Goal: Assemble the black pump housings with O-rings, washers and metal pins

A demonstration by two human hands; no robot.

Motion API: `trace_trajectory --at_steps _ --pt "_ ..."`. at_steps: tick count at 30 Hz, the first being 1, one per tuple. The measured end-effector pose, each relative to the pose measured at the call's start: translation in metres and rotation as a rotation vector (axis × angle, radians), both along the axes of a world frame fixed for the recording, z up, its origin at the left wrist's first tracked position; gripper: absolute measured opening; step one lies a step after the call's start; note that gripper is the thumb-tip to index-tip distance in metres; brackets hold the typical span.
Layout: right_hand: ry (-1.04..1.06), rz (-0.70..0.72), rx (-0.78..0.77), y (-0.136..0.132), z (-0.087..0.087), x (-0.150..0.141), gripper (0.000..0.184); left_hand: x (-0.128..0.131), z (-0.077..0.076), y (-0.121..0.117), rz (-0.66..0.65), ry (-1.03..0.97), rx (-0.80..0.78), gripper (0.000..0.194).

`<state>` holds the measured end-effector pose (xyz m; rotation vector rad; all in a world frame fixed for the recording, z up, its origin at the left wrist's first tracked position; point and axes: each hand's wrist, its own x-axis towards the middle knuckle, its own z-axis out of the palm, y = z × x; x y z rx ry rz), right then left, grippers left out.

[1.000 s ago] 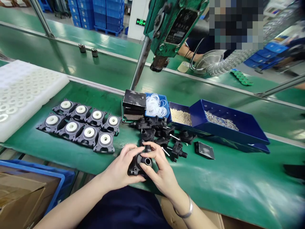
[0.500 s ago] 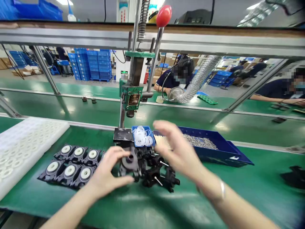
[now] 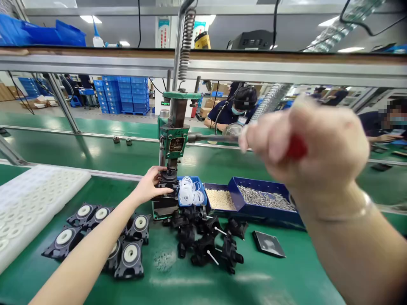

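My left hand (image 3: 149, 186) reaches forward and is closed around a black plastic part (image 3: 168, 180) that sits on the base of a green hand press (image 3: 173, 142), right under its ram. My right hand (image 3: 313, 144) is raised close to the camera and blurred. It is closed around the red knob (image 3: 296, 147) at the end of the press lever (image 3: 211, 137), which lies about level. A heap of black parts (image 3: 206, 241), some with white pins, lies on the green mat in front of the press.
Black plates with white discs (image 3: 127, 250) lie at the left beside a white foam tray (image 3: 32, 203). Blue bins of white rings (image 3: 190, 191), pale pellets (image 3: 219, 199) and metal pins (image 3: 265, 198) stand right of the press. Other people work beyond the far conveyor.
My left hand carried the black part from the mat up onto the press base. My right hand rose, took the red knob and swung the lever down from upright to level.
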<state>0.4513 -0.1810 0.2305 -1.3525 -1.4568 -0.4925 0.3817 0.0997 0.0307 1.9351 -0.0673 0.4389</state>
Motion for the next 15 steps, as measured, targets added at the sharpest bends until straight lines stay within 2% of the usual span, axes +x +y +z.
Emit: trace_trajectory --at_steps 2,4,6,11,15 --pt "0.035 0.162 -0.042 -0.013 -0.039 -0.015 0.048 0.001 0.002 0.001 -0.017 0.013 -0.005 0.071" --pt "0.037 0.172 -0.059 -0.015 -0.065 -0.024 0.042 0.002 0.005 0.002 -0.029 0.02 -0.009 0.071" --pt "0.03 0.121 -0.043 -0.012 -0.074 -0.029 0.041 0.001 0.006 0.004 -0.036 0.024 -0.011 0.07" --pt "-0.002 0.095 -0.024 -0.002 -0.079 -0.033 0.038 0.0 0.006 0.01 -0.028 0.04 -0.008 0.071" --pt "-0.09 0.043 0.087 0.008 -0.107 -0.029 0.04 0.0 0.009 0.013 0.008 0.082 0.013 0.076"
